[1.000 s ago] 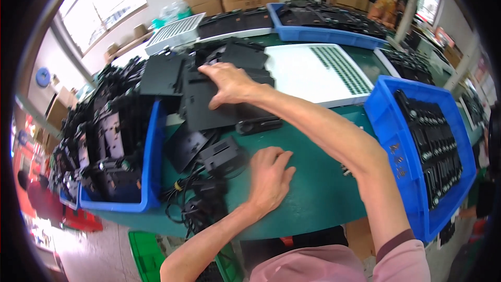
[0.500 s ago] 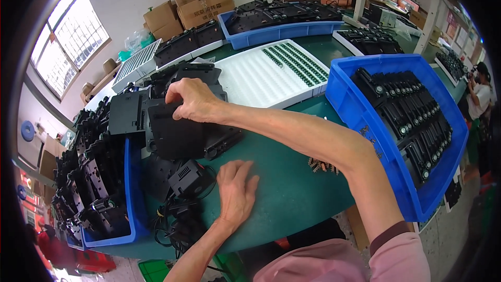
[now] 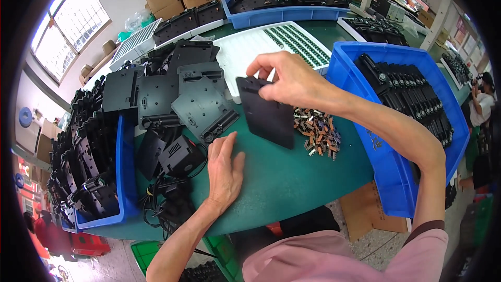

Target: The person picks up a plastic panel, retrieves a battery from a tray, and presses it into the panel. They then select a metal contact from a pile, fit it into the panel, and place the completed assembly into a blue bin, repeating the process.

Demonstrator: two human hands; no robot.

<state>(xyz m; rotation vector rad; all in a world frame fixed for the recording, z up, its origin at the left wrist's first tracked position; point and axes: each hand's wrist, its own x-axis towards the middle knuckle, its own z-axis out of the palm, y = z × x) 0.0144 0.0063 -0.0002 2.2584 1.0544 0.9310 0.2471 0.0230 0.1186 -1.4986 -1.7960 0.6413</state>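
Observation:
Pinched by its upper edge, a flat black plastic panel (image 3: 267, 117) hangs tilted from my right hand (image 3: 297, 81) above the green tabletop (image 3: 255, 193). My left hand (image 3: 224, 172) rests on the tabletop with its fingers stretched out and nothing in it. Beyond its fingertips lies a pile of similar black panels (image 3: 203, 107), some with a rounded hinge-like bar along one edge. A boxy black device with vent slots (image 3: 180, 154) and a tangle of black cables (image 3: 175, 203) sit to the left of that hand. Right of the held panel is a heap of small copper-coloured and dark parts (image 3: 318, 133).
A blue bin (image 3: 383, 177) of black assemblies stands at the right, another blue bin (image 3: 125, 177) at the left. Behind are a white tray (image 3: 245, 47) with rows of small green parts and a long blue tray (image 3: 287, 18) of black parts. A person (image 3: 482, 99) is far right.
My right hand has moved right and nearer from the pile, carrying the black panel off it. The small-parts heap shows more fully. My left hand has shifted slightly left, still flat.

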